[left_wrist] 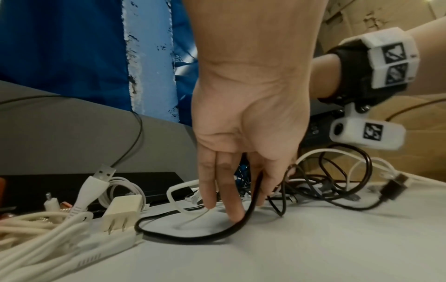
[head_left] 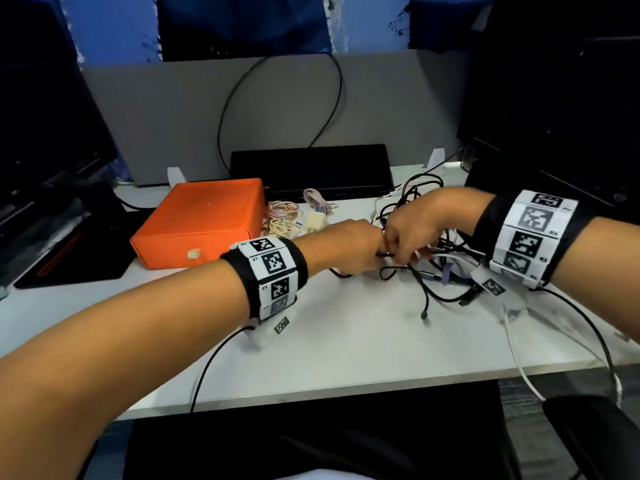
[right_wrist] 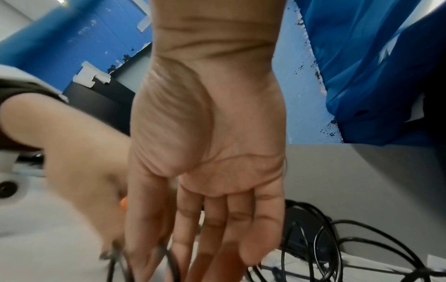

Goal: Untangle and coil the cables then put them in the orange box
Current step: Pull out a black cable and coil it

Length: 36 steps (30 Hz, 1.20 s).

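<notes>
My two hands meet over a tangle of black and white cables [head_left: 446, 268] on the white table [head_left: 346, 348], right of the orange box [head_left: 201, 220], whose lid is down. My left hand [head_left: 375, 249] points its fingers [left_wrist: 231, 190] down onto the table and pinches a black cable [left_wrist: 193, 236] that loops away to the left. My right hand [head_left: 403, 252] reaches down beside it, and its thumb and fingers [right_wrist: 193, 248] pinch a strand of the same black cable. More black loops [right_wrist: 325, 248] lie behind the right hand. This view is blurred.
Coiled pink and beige cables [head_left: 282, 220] and a white plug adapter [left_wrist: 123, 209] lie between the box and the tangle. A flat black device [head_left: 311, 168] stands at the back by the grey partition [head_left: 156, 109]. Dark monitors flank the desk. The front edge [head_left: 346, 386] is near.
</notes>
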Tool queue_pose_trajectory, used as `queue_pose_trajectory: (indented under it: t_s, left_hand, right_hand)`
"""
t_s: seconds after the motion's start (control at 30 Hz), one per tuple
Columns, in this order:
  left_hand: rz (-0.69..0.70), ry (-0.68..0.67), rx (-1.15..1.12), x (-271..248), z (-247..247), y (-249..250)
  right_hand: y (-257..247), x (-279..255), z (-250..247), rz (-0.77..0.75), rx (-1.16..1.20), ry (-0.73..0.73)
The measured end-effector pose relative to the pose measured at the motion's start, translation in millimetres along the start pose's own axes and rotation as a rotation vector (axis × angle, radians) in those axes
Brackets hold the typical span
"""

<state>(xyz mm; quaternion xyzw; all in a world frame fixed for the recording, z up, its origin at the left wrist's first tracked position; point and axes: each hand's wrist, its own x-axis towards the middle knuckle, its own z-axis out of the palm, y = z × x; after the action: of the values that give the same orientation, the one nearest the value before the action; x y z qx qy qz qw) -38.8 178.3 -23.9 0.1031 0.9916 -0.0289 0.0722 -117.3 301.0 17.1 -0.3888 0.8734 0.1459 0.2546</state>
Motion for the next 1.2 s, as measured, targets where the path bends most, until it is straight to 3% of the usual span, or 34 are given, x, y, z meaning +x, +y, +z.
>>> queue_pose_trajectory:
  t_s: [0.2,0.37,0.43,0.57,0.63,0.7,0.77,0.93,1.1,1.2]
  left_hand:
    - [-0.066,0.052,-0.272,-8,-21,-9]
    - [-0.009,0.409,-0.067,-26,-33,4]
    - [0.055,0.457,-0.072,-34,-30,16]
    - [0.146,0.018,-0.028,-24,-6,24]
    - [0.207,-0.091,-0.081,-19,-3,19]
    - [0.197,-0.117,-0.287,-23,-19,16]
    - [0.179,-0.04,-0.392,-33,-46,9]
    - [0.196,0.25,-0.489,-70,-113,-35]
    - [0.239,0.66,-0.879,-113,-158,-65]
    - [0.207,0.712,-0.968,-125,-172,-76]
  right_hand:
    - [20,-23,-32,-0.018,0.148,0.117]
    - [34,-24,-41,0.015,0.122,0.204]
    - [38,-21,-41,0.049,0.11,0.214]
    - [34,-5,-28,0.011,0.248,0.139]
    - [29,8,-15,-0.012,0.28,0.033]
    - [31,20,-3,0.023,0.213,-0.02]
    - [41,29,3,0.1,0.184,-0.012]
    - [60,26,-11,0.221,0.414,0.079]
    - [88,20,-5,0.306,0.031,0.091]
    - [121,49,7,0.298,-0.097,0.027]
